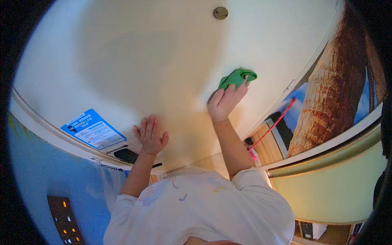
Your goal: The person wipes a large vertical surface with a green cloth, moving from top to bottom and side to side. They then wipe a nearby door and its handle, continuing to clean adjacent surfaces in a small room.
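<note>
A white door [275,39] fills the view before me, with a round metal peephole [220,13] in it. My right hand [227,102] presses a bunched green cloth [235,79] against the door's surface, its fingers spread over the cloth. Lower and to the left, my left hand [151,136] lies flat on the door with nothing in it. Left of that hand a blue printed notice [95,130] bears writing. Just below the notice is a dark lock plate [126,155], and a dark door handle [157,165] shows beside my left forearm.
A door chain [110,167] hangs at the left frame. On the blue wall at lower left is a dark panel with lit windows [65,220]. To the right, a red pole [272,124] leans near a tree-trunk mural [321,92]. Shelves [324,232] show at lower right.
</note>
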`<state>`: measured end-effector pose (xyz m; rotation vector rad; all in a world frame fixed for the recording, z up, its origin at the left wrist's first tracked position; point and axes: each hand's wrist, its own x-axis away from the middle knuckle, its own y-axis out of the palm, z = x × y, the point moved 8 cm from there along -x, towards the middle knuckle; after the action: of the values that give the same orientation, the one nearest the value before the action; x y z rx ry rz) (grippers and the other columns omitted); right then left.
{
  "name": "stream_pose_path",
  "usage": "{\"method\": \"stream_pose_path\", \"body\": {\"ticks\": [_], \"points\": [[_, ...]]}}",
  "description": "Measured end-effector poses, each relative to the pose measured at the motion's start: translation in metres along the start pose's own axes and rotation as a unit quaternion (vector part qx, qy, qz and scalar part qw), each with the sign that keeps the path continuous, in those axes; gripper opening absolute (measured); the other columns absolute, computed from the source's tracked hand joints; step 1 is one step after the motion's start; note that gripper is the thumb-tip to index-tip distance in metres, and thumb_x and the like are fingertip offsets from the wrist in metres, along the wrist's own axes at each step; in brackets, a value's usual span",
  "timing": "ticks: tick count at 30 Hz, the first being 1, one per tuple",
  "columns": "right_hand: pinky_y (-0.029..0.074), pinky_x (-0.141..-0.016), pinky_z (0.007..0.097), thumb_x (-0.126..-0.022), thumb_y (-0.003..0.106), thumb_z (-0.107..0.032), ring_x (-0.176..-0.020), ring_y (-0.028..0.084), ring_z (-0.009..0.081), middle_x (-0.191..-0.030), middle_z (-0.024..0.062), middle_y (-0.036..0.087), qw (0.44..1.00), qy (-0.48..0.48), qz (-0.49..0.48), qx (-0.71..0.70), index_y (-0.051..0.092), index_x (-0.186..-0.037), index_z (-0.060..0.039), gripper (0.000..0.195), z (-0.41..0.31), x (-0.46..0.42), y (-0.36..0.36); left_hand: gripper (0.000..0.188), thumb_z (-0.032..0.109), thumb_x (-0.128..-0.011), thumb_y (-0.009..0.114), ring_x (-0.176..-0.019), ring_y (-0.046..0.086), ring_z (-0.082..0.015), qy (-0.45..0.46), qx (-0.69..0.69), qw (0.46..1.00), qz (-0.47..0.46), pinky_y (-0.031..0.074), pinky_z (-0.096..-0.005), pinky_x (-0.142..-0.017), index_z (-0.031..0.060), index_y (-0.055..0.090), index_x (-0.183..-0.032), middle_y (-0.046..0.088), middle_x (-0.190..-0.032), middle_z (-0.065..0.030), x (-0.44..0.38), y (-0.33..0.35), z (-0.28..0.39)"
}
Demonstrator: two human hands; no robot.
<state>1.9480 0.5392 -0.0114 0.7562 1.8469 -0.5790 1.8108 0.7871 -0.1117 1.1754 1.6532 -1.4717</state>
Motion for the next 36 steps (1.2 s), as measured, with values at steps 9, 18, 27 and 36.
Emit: {"method": "stream_pose_path", "body": {"ticks": [9, 18, 27, 36], "points": [[0.005, -0.113, 0.0692, -0.078, 0.066, -0.036, -0.148, 0.024, 0.0377, -0.151, 0.0039, 0.044, 0.925, -0.367, -0.094, -0.037, 0.07, -0.114, -0.0398, 0.036, -0.099, -0.021, 0.009, 0.073, 0.037, -0.09, 0.059, -0.151, 0.008, -0.0426, -0.082, 0.137, 0.987, -0.015, -0.006, -0.0646, -0.115, -0.0054, 0.039, -0.145, 0.03, -0.157, -0.0232, -0.028, 0.022, 0.085], [0.014, -0.104, 0.0788, -0.084, 0.057, -0.037, -0.136, 0.032, 0.0503, -0.144, 0.0204, 0.044, 0.991, -0.125, -0.047, 0.01, 0.068, -0.11, -0.0239, 0.031, 0.1, -0.077, -0.026, 0.083, 0.035, -0.088, 0.063, -0.15, 0.007, -0.0469, 0.008, 0.174, 0.985, -0.013, -0.002, -0.0693, -0.113, -0.0058, 0.027, -0.15, 0.021, -0.159, -0.0277, -0.107, 0.055, 0.179], [0.018, -0.108, 0.0742, -0.072, 0.073, -0.046, -0.14, 0.033, 0.0347, -0.139, -0.0079, 0.052, 0.911, -0.363, -0.19, -0.037, 0.07, -0.096, -0.0386, 0.025, 0.144, 0.078, -0.018, 0.064, 0.032, -0.085, 0.067, -0.15, 0.016, -0.0403, -0.007, 0.22, 0.975, 0.038, -0.002, -0.0633, -0.117, -0.0042, 0.051, -0.135, 0.039, -0.153, -0.0212, -0.147, 0.069, 0.229], [0.013, -0.109, 0.0731, -0.087, 0.052, -0.036, -0.14, 0.024, 0.0546, -0.15, 0.0289, 0.035, 0.994, -0.108, -0.006, 0.022, 0.056, -0.131, -0.0052, 0.053, 0.203, -0.159, -0.06, 0.067, 0.034, -0.085, 0.067, -0.151, 0.012, -0.0407, 0.052, 0.213, 0.976, -0.007, -0.002, -0.0664, -0.115, -0.0011, 0.048, -0.139, 0.035, -0.156, -0.016, -0.175, 0.101, 0.281]]}}
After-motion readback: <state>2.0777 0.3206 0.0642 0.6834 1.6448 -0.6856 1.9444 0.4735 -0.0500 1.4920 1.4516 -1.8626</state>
